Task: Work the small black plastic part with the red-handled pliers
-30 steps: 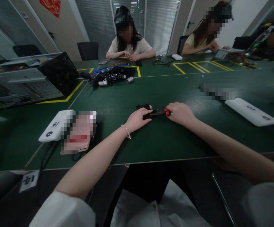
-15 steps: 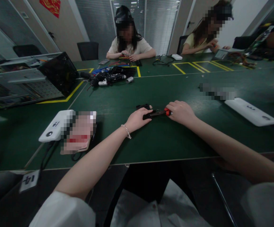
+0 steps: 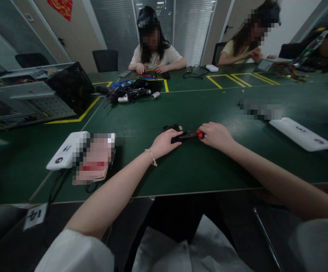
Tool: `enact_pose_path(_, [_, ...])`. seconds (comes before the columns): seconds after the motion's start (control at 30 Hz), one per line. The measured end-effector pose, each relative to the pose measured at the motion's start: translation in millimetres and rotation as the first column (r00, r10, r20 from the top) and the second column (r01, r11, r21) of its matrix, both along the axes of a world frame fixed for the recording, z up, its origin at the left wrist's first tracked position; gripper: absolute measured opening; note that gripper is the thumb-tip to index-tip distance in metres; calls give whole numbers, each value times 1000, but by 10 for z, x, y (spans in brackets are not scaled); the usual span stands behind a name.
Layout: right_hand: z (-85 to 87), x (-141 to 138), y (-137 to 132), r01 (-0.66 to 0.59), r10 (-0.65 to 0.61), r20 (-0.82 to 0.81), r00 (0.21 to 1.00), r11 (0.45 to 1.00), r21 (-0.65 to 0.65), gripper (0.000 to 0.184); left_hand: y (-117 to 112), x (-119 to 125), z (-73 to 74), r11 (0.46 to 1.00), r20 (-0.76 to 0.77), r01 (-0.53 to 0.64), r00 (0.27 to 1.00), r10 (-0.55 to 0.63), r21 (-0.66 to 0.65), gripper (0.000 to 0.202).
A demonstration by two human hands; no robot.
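Observation:
My left hand (image 3: 164, 143), a beaded bracelet at its wrist, is closed on a small black part (image 3: 176, 139) at the table's middle. My right hand (image 3: 217, 136) is wrapped round a red-handled tool (image 3: 192, 135) that looks like pliers. The tool's dark jaws point left and reach the black part; whether they bite on it is too small to tell. Just behind my left fingers lies another small dark piece (image 3: 171, 127), partly covered by them.
To the left are a white power bank (image 3: 67, 151), a phone (image 3: 96, 158) and an open computer case (image 3: 33, 98). Black tools and cables (image 3: 132, 90) lie farther back. Another white power bank (image 3: 301, 134) is at right. Two people sit across the green table (image 3: 197, 172).
My hands and the tool have hardly moved. Across the table, one person's hand has shifted to the left and down onto the tabletop.

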State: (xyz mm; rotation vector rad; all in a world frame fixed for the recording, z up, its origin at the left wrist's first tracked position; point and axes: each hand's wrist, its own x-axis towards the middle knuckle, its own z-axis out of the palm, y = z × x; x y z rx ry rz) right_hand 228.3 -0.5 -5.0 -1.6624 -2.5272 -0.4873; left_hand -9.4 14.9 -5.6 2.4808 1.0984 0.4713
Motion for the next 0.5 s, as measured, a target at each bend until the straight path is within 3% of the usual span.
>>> enact_pose_path(0.5, [56,-9,-29,-35,34,20,999,999,26,21,-15,0,19,1000,19,-5,1000,5,-11,44])
